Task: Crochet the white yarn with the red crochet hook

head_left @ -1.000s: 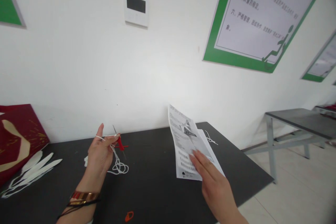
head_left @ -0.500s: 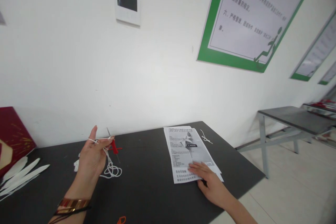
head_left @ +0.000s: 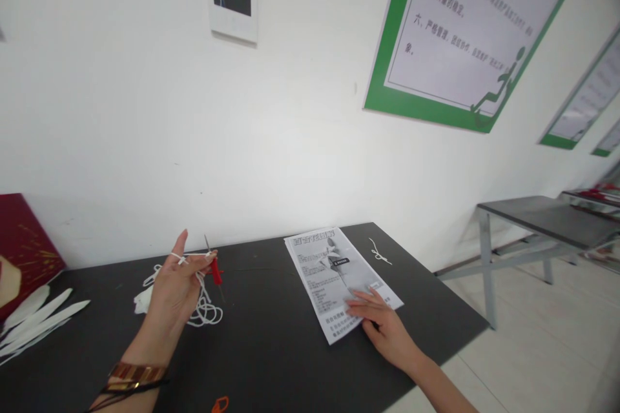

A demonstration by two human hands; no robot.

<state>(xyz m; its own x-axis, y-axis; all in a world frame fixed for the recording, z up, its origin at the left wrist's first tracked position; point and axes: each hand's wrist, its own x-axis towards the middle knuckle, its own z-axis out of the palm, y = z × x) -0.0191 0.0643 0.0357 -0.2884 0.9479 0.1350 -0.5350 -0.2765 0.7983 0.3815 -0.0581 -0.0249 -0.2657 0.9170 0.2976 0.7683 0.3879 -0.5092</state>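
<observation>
My left hand is raised over the black table, its fingers pinched on a thin metal hook with a red handle, the index finger pointing up. White cord is looped over that finger and trails down to a small pile on the table. My right hand lies flat, fingers stretched out, on a printed instruction sheet that rests on the table's right half.
White leaf-shaped strips and a dark red box lie at the far left. A short white cord piece sits near the back right corner, a small orange object at the front edge. A second table stands to the right.
My right hand has brought the sheet down from upright to flat on the table, then slid and turned it a little to the left. The left hand has stayed up with hook and cord.
</observation>
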